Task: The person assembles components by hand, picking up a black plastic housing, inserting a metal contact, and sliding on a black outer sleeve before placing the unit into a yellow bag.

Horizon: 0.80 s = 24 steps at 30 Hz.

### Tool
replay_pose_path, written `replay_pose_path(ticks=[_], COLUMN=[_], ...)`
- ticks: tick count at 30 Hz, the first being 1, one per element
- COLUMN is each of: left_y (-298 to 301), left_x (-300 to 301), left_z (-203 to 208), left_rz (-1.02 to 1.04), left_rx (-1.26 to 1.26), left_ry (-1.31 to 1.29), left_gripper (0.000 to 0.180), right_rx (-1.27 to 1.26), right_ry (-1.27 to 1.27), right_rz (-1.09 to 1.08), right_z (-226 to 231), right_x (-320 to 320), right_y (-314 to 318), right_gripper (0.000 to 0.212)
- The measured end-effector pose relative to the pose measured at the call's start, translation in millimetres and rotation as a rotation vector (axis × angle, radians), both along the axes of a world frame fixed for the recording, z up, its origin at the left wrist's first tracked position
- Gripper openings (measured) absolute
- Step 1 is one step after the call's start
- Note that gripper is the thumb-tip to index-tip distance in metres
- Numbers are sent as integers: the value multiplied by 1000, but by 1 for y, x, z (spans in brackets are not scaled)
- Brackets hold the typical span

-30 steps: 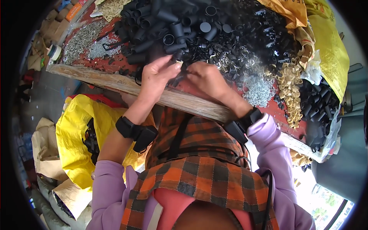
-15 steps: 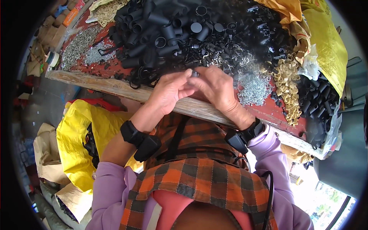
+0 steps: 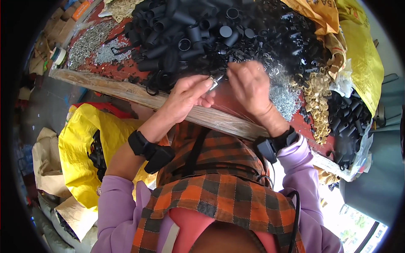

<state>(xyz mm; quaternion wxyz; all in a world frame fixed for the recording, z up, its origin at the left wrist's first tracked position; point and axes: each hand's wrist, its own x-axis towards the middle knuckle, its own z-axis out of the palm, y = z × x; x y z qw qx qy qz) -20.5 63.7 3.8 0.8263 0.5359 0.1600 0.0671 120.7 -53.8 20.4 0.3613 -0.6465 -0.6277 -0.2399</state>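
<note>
Pinched between left hand (image 3: 185, 95) and right hand (image 3: 249, 86), a small metal clip (image 3: 216, 80) sits above black tubes (image 3: 185, 38).

A red-topped bench (image 3: 122, 72) with a worn wooden front edge carries a heap of black plastic tubes (image 3: 185, 36), scattered silver metal clips (image 3: 86, 42), tan pieces (image 3: 317, 99) and yellow sacks (image 3: 363, 55).

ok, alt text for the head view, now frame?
Both hands, left hand and right hand, meet over a small metal part at a workbench piled with black plastic tubes and silver metal pieces.
</note>
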Motion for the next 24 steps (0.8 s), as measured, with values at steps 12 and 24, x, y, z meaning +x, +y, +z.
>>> replay_pose_path(ticks=[12,24], left_y=[19,4], left_x=[-5,-12], left_z=[-6,15], left_rz=[54,-52], left_rx=[76,-72], left_ry=[-81,-17], left_gripper=[25,23], right_rx=[-383,-358], right_ry=[-331,501], right_rz=[-250,151], right_z=[-6,24], right_x=[76,2], right_y=[72,-40], right_gripper=[36,40])
